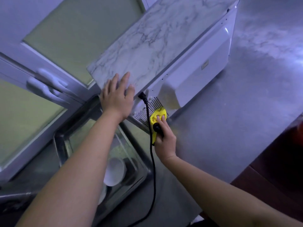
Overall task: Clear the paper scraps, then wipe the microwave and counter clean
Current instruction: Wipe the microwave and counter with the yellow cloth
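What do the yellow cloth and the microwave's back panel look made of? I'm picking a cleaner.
Yellow cloth: soft, probably microfibre fabric; it bunches into folds under the right hand. Microwave back panel: likely glossy white painted sheet metal, with punched vent holes and sheen.

a window (49,51) with white frames fills the upper left; its panes are frosted and greenish, and daylight comes through them. two white handles (47,84) sit on the frame where the sashes meet. the light over the whole scene is dim and bluish. below the window a steel sink (65,141) is sunk into the worktop; a white bowl (114,171) lies in it, next to a dark round thing too blurred to tell. at the right edge, past the worktop's rim, there is dark reddish-brown furniture (278,169), with something red (300,123) and blurred at the very edge.
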The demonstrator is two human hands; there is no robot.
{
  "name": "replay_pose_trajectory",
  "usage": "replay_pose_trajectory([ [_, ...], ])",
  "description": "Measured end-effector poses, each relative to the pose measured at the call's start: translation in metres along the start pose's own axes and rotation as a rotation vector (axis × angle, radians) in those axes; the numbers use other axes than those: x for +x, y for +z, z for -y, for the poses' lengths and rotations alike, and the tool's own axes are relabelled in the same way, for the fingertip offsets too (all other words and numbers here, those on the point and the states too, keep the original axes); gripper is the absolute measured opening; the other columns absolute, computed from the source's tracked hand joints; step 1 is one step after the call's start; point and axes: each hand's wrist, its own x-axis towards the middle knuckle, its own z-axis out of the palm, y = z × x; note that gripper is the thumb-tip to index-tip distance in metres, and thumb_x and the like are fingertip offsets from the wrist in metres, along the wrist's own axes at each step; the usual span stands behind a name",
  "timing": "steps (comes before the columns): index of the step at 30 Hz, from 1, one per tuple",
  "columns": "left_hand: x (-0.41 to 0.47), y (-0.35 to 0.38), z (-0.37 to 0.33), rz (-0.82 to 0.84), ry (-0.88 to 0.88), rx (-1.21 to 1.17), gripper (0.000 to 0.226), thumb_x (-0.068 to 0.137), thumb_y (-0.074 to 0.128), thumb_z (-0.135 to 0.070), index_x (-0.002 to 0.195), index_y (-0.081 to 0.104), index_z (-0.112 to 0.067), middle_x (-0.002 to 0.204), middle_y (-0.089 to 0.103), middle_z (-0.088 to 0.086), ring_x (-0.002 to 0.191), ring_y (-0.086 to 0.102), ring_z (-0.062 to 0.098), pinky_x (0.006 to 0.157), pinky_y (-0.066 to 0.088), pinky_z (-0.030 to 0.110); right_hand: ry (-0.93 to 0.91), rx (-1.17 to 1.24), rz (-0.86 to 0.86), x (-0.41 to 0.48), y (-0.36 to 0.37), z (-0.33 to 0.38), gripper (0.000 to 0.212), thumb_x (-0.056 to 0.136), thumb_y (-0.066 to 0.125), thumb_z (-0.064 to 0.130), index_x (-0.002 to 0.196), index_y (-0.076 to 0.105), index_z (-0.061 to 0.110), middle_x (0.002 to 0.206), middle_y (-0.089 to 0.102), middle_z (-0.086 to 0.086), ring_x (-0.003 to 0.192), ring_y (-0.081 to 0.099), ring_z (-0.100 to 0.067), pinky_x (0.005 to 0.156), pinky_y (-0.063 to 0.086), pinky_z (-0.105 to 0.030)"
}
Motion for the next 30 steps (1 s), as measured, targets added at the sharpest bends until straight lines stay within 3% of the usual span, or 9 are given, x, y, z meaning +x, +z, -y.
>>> replay_pose_trajectory([
  [3, -0.002, -0.001, -0.001, -0.013, -0.001, -0.006, 0.063, 0.091, 0.012, -0.059, 0.153, 0.017, -0.049, 0.166, 0.01, -0.008, 0.153, 0.005, 0.02, 0.123, 0.002, 0.047, 0.413, 0.119, -0.038, 0.005, 0.0, -0.011, 0.058, 0.088, 0.045, -0.007, 0.137, 0.059, 0.019, 0.134, 0.063, -0.005, 0.126, 0.056, -0.021, 0.108, 0.043, -0.029],
  [5, -0.001, -0.001, 0.0, -0.008, -0.004, -0.01, 0.062, 0.091, 0.012, -0.059, 0.152, 0.016, -0.05, 0.166, 0.01, -0.009, 0.153, 0.005, 0.02, 0.123, 0.003, 0.048, 0.489, 0.087, 0.0, 0.011, -0.002, -0.017, 0.054, 0.091, 0.044, -0.003, 0.137, 0.059, 0.021, 0.121, 0.067, -0.003, 0.111, 0.061, -0.023, 0.097, 0.051, -0.036],
  [9, -0.002, 0.001, -0.001, -0.029, -0.014, -0.016, 0.059, 0.093, 0.015, -0.059, 0.151, 0.017, -0.051, 0.166, 0.012, -0.01, 0.152, 0.007, 0.021, 0.121, 0.004, 0.05, 0.449, -0.026, 0.115, 0.014, -0.013, -0.018, 0.053, 0.093, 0.043, 0.001, 0.14, 0.055, 0.021, 0.121, 0.065, -0.001, 0.106, 0.062, -0.023, 0.089, 0.053, -0.033],
  [12, -0.004, 0.0, -0.004, -0.027, -0.02, -0.032, 0.058, 0.094, 0.015, -0.059, 0.151, 0.018, -0.052, 0.166, 0.013, -0.01, 0.152, 0.007, 0.022, 0.12, 0.005, 0.052, 0.35, -0.188, 0.321, 0.014, -0.024, -0.014, 0.045, 0.095, 0.048, 0.003, 0.135, 0.061, 0.02, 0.12, 0.067, -0.005, 0.101, 0.062, -0.023, 0.079, 0.048, -0.025],
  [17, -0.002, -0.003, -0.004, 0.0, -0.053, -0.063, 0.062, 0.089, 0.016, -0.06, 0.151, 0.02, -0.052, 0.166, 0.013, -0.011, 0.152, 0.007, 0.022, 0.119, 0.004, 0.051, 0.296, -0.244, 0.6, 0.034, -0.057, -0.009, 0.029, 0.094, 0.056, 0.003, 0.115, 0.071, 0.016, 0.101, 0.069, -0.002, 0.093, 0.062, -0.021, 0.083, 0.048, -0.031],
  [20, -0.003, -0.005, -0.006, 0.004, -0.054, -0.048, 0.06, 0.092, 0.018, -0.057, 0.152, 0.02, -0.05, 0.166, 0.011, -0.01, 0.152, 0.006, 0.023, 0.119, 0.004, 0.051, 0.3, -0.083, 0.462, 0.038, -0.081, 0.003, 0.027, 0.092, 0.054, -0.003, 0.109, 0.07, 0.011, 0.097, 0.068, -0.003, 0.09, 0.063, -0.02, 0.082, 0.053, -0.037],
  [24, -0.004, -0.005, -0.006, 0.012, -0.048, -0.044, 0.058, 0.095, 0.019, -0.056, 0.152, 0.019, -0.049, 0.166, 0.011, -0.008, 0.152, 0.005, 0.024, 0.121, 0.002, 0.05, 0.014, 0.007, 0.139, 0.046, -0.087, 0.038, 0.017, 0.086, 0.051, 0.011, 0.097, 0.064, 0.014, 0.085, 0.059, 0.003, 0.081, 0.055, -0.011, 0.075, 0.046, -0.032],
  [26, -0.003, -0.007, -0.006, 0.032, -0.044, -0.033, 0.059, 0.094, 0.017, -0.055, 0.153, 0.018, -0.048, 0.167, 0.01, -0.007, 0.153, 0.005, 0.023, 0.122, 0.002, 0.049, -0.067, 0.082, 0.126, 0.044, -0.069, 0.06, 0.041, 0.088, 0.053, 0.007, 0.116, 0.067, 0.034, 0.109, 0.067, 0.017, 0.103, 0.062, 0.001, 0.093, 0.049, -0.023],
  [30, -0.002, -0.007, -0.007, 0.03, -0.047, -0.027, 0.055, 0.099, 0.02, -0.051, 0.153, 0.017, -0.047, 0.167, 0.009, -0.006, 0.153, 0.004, 0.022, 0.123, 0.002, 0.048, -0.04, 0.162, 0.062, 0.01, -0.018, 0.067, 0.062, 0.087, 0.051, -0.006, 0.137, 0.059, 0.03, 0.132, 0.059, 0.017, 0.125, 0.05, 0.012, 0.106, 0.034, -0.009],
])
